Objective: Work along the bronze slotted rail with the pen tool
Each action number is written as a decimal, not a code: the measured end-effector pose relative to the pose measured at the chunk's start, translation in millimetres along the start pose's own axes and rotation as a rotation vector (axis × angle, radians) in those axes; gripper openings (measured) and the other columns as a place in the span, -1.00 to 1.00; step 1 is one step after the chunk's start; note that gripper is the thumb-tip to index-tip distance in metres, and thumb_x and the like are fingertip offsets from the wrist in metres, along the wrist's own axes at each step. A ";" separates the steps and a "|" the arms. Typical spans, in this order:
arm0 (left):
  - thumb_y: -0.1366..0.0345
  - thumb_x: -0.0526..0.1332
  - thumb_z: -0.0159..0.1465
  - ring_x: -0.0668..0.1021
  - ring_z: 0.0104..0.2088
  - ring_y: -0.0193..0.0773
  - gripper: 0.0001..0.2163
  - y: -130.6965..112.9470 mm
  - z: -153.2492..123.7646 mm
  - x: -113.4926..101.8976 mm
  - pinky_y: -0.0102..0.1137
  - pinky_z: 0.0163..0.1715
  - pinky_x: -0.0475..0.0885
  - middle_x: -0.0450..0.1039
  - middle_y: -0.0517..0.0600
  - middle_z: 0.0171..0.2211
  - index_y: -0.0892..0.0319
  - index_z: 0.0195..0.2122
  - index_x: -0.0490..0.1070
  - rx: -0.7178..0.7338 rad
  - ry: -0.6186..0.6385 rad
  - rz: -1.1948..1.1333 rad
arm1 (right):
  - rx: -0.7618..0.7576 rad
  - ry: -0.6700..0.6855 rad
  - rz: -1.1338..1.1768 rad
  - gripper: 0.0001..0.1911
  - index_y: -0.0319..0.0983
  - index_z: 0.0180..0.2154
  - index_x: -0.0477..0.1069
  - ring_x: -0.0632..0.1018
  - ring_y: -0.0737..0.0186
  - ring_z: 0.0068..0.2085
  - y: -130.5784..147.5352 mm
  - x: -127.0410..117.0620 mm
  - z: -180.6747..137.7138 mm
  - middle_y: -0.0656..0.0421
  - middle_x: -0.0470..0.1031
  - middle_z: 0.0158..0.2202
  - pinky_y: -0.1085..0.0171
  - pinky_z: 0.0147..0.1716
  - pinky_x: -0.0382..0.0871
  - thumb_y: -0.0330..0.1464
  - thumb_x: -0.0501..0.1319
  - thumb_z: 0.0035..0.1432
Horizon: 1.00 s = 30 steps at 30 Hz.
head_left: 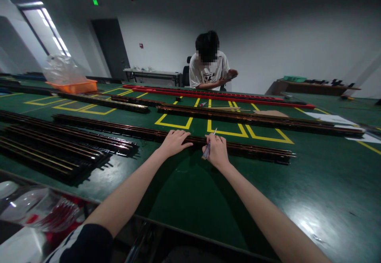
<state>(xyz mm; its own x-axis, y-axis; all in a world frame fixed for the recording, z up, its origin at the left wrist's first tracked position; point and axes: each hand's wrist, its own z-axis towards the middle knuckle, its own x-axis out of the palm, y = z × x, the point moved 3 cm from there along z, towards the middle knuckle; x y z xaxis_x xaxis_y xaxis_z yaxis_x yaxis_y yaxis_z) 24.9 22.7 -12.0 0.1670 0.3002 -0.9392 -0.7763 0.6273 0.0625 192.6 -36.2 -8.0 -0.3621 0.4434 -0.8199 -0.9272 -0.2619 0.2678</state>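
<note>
From the head view, the long dark rail (244, 150) lies across the green table (297, 199) right under your hands. Your left hand (174, 142) rests flat on it, fingers spread. Your right hand (217, 152) is curled around a small tool (208, 147), tip over the rail.

Orange bin (72, 86) — seated person (208, 65) beyond
</note>
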 end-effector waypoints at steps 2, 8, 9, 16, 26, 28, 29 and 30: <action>-0.01 -0.02 0.34 0.44 0.01 -0.09 -0.56 0.1 0.0 0.6 -0.20 -0.02 0.23 0.43 0.10 0.00 0.19 0.06 0.30 -0.001 -0.007 0.004 | -0.017 0.005 -0.015 -0.91 -0.21 -0.34 0.17 0.48 0.05 -0.20 1.5 0.9 -0.1 0.01 0.49 -0.27 0.11 -0.07 0.19 -0.46 0.09 0.07; -0.02 -0.01 0.33 0.45 -0.01 -0.09 -0.56 1.4 0.7 2.0 -0.23 -0.06 0.25 0.44 0.09 0.00 0.18 0.06 0.30 0.000 -0.017 0.017 | 0.011 0.002 -0.092 -0.92 -0.24 -0.31 0.19 0.47 0.04 -0.23 4.9 3.4 1.6 0.03 0.46 -0.32 0.10 -0.10 0.19 -0.45 0.07 0.09; -0.02 -0.02 0.33 0.45 -0.01 -0.09 -0.56 1.8 0.8 2.3 -0.23 -0.06 0.25 0.44 0.09 0.00 0.18 0.06 0.30 0.002 -0.020 0.018 | 0.021 0.001 -0.092 -0.92 -0.24 -0.30 0.19 0.47 0.03 -0.23 5.5 3.6 1.9 0.03 0.47 -0.32 0.10 -0.10 0.19 -0.45 0.08 0.09; -0.03 -0.01 0.32 0.46 -0.01 -0.09 -0.55 4.2 1.3 1.9 -0.23 -0.06 0.25 0.44 0.10 0.00 0.18 0.06 0.30 -0.003 -0.026 0.023 | 0.101 -0.017 -0.076 -0.80 -0.25 -0.30 0.19 0.47 0.01 -0.17 6.2 5.1 3.4 0.00 0.48 -0.29 0.08 -0.08 0.17 -0.60 0.07 0.02; 0.00 0.02 0.33 0.45 0.00 -0.09 -0.58 3.8 0.8 0.3 -0.22 -0.04 0.24 0.44 0.11 -0.01 0.18 0.06 0.30 -0.014 0.001 0.024 | 0.112 -0.108 -0.015 -0.75 -0.20 -0.33 0.13 0.48 -0.01 -0.18 -21.1 10.1 2.0 0.01 0.50 -0.28 0.07 -0.12 0.16 -0.60 0.05 -0.07; 0.00 0.01 0.33 0.45 -0.01 -0.09 -0.58 4.3 1.0 1.2 -0.22 -0.04 0.24 0.44 0.10 -0.01 0.17 0.05 0.31 -0.012 -0.008 0.025 | 0.061 -0.102 0.003 -0.76 -0.20 -0.31 0.13 0.47 0.00 -0.18 -20.3 10.5 1.9 0.00 0.50 -0.26 0.08 -0.11 0.16 -0.53 0.09 -0.06; 0.00 0.01 0.33 0.45 -0.01 -0.09 -0.59 4.5 1.1 1.7 -0.22 -0.04 0.24 0.45 0.10 -0.01 0.17 0.05 0.31 -0.011 -0.012 0.026 | 0.041 -0.103 0.010 -0.78 -0.20 -0.30 0.13 0.47 0.00 -0.18 -18.6 10.2 2.0 0.00 0.50 -0.26 0.09 -0.10 0.15 -0.49 0.10 -0.04; 0.00 0.01 0.33 0.45 -0.01 -0.09 -0.59 4.8 1.2 2.1 -0.23 -0.05 0.24 0.45 0.10 -0.01 0.16 0.05 0.31 -0.010 -0.017 0.026 | 0.027 -0.104 0.015 -0.82 -0.20 -0.30 0.13 0.47 0.01 -0.19 -16.4 9.8 2.0 0.01 0.50 -0.26 0.09 -0.10 0.15 -0.46 0.10 0.00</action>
<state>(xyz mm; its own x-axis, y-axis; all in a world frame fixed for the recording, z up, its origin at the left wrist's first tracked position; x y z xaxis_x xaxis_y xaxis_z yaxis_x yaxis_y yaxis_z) 22.3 27.2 -13.3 0.1566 0.3284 -0.9315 -0.7868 0.6116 0.0834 204.1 -25.8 -19.4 -0.3826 0.5266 -0.7591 -0.9234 -0.2463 0.2946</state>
